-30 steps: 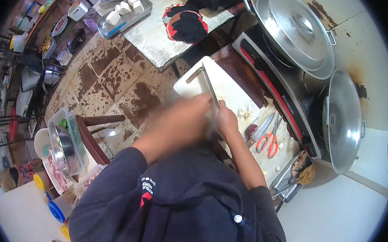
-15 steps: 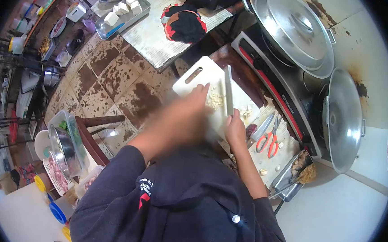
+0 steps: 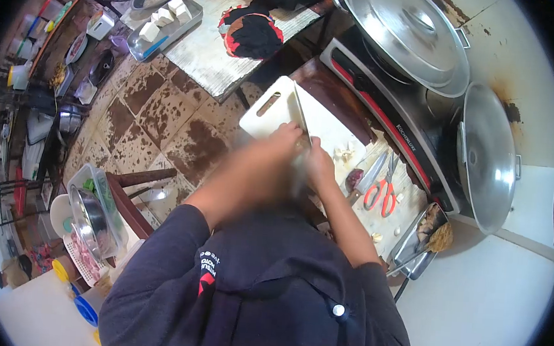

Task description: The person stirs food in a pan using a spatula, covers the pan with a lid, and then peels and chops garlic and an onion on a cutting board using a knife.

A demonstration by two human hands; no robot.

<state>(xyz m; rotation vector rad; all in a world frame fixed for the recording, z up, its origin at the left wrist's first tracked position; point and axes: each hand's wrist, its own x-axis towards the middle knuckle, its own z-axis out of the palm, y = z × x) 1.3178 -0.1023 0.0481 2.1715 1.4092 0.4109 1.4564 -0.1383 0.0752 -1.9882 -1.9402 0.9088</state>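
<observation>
A white cutting board (image 3: 329, 119) with a handle slot lies in front of me. My right hand (image 3: 320, 167) is closed around the handle of a knife (image 3: 302, 113), whose long blade points away across the board. My left hand (image 3: 286, 137) is at the board just left of the blade, its fingers bent together and partly smeared; whatever lies under them is hidden. Pale chopped pieces, like garlic (image 3: 344, 154), sit on the board right of my right hand. Beside the board are a second knife (image 3: 372, 174), orange-handled scissors (image 3: 381, 192) and a small purple-red onion (image 3: 354, 178).
A gas stove (image 3: 384, 110) stands on the right, bearing a large lidded pot (image 3: 409, 34); a wide metal pan (image 3: 488, 162) is beside it. A metal tray (image 3: 191, 22) with white blocks rests on the far table. At left is a clear plastic container (image 3: 102, 186).
The knife has moved left, closer to my left fingers, and its blade is tilted differently. My right hand shifted left with it. The chopped pile near the left fingers is now covered.
</observation>
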